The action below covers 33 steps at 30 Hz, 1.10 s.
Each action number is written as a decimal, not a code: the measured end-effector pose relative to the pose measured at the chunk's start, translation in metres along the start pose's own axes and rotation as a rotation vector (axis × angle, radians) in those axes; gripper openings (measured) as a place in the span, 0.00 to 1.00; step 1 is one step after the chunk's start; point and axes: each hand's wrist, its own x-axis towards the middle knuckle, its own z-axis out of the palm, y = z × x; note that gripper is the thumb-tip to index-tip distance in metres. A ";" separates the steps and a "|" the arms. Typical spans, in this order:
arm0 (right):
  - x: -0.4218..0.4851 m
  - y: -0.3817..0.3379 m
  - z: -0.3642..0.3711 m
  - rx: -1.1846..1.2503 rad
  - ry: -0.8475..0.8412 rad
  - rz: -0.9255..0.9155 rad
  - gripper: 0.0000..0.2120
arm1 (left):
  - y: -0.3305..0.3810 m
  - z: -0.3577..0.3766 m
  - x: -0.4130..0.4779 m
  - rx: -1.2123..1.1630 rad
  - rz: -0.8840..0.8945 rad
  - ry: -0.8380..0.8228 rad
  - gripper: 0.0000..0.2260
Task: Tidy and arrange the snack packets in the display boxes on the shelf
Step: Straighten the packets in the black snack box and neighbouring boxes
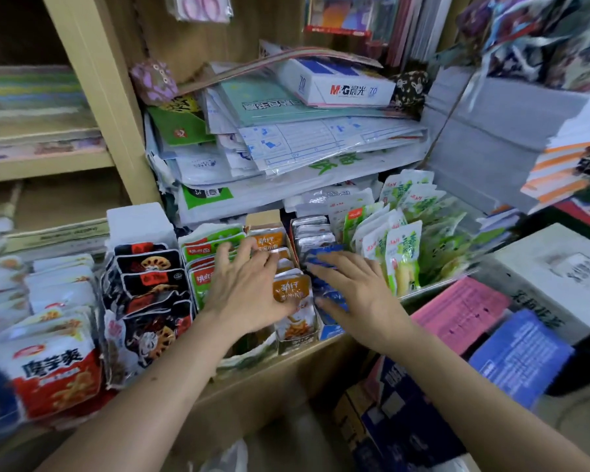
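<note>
Packets (pixel 58 366) on this shelf (pixel 280 369) all stand on edge, one behind another, in open display boxes (pixel 140 221). I reckon that's so every label faces out and the near one lifts off without wrecking the row. Both hands are down in the middle of it. The left hand (pixel 249 291) is open, fingers fanned and laid across the tops of the orange packets (pixel 288 289), with its outer fingers reaching onto the green-label packets (pixel 212 245) one box to the left. Looks to me like it's pressing the rows down and back so they sit square, not picking anything up. The right hand (pixel 361 291) is open too, palm down on the blue packets (pixel 322 251) in the next box to the right. Nothing's pinched as far as I can tell, though it's a bit blurred. Those blue ones look slumped next to the silver packets (pixel 312 229) behind them, so my guess is that's the row being sorted. Black lotus-root packets (pixel 150 264) further left and the tall green packets (pixel 404 253) on the right look decently lined up. A pile of paper stationery (pixel 304 137) sits right over the far end of the boxes, so there's little headroom back there, which is probably why the hands work from the near end.
</note>
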 end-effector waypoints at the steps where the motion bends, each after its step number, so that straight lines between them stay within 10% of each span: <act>1: -0.006 -0.004 0.002 0.010 -0.024 -0.036 0.23 | 0.000 0.000 0.001 0.004 0.001 -0.016 0.43; 16: -0.029 0.001 0.004 0.179 -0.041 0.029 0.15 | 0.002 -0.019 -0.011 -0.251 0.150 -0.157 0.37; 27: -0.033 -0.003 0.008 0.226 -0.010 0.140 0.28 | 0.005 0.003 -0.018 -0.235 0.123 0.302 0.25; 33: -0.027 -0.016 0.007 0.140 0.013 0.087 0.42 | 0.007 0.004 -0.017 -0.130 0.126 0.036 0.38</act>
